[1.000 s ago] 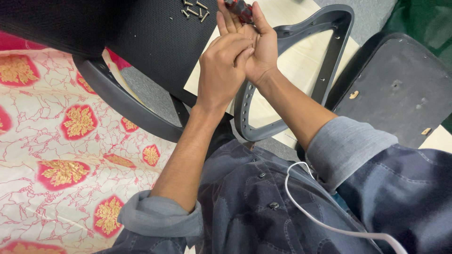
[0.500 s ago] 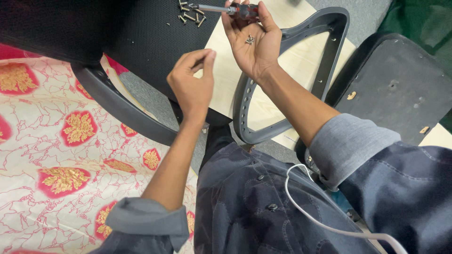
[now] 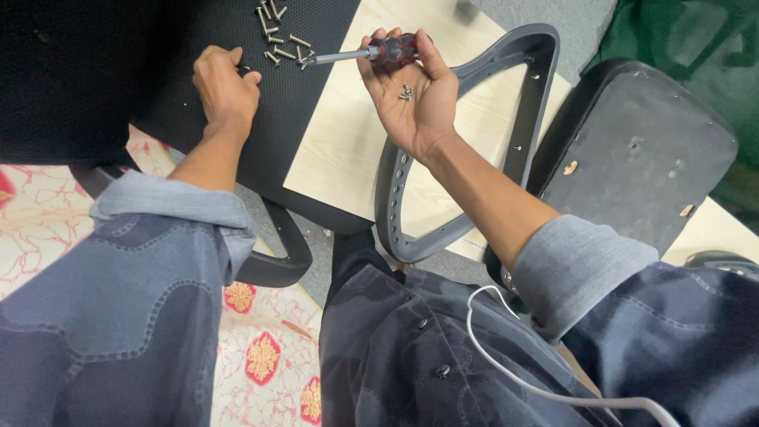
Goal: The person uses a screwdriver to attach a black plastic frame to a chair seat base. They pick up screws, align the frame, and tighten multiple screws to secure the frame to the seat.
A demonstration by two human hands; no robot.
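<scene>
My right hand (image 3: 415, 99) is turned palm up and holds a red-handled screwdriver (image 3: 371, 54) between thumb and fingertips, its metal shaft pointing left. A few small screws (image 3: 405, 92) lie in that palm. My left hand (image 3: 225, 83) rests with fingers curled on the black mesh chair seat (image 3: 190, 47), just left of a scatter of several loose screws (image 3: 278, 35). A grey plastic chair armrest frame (image 3: 474, 150) lies under my right wrist on a pale wooden board (image 3: 356, 134).
A black chair base panel (image 3: 640, 150) with screw holes lies at the right. A patterned red and white cloth (image 3: 269, 356) covers the floor at the lower left. A white cable (image 3: 545, 387) crosses my denim shirt. Green fabric (image 3: 696, 39) sits at the top right.
My left hand has left my right hand and moved left and up onto the black mesh seat near the loose screws. My right hand stays palm up with the screwdriver and screws.
</scene>
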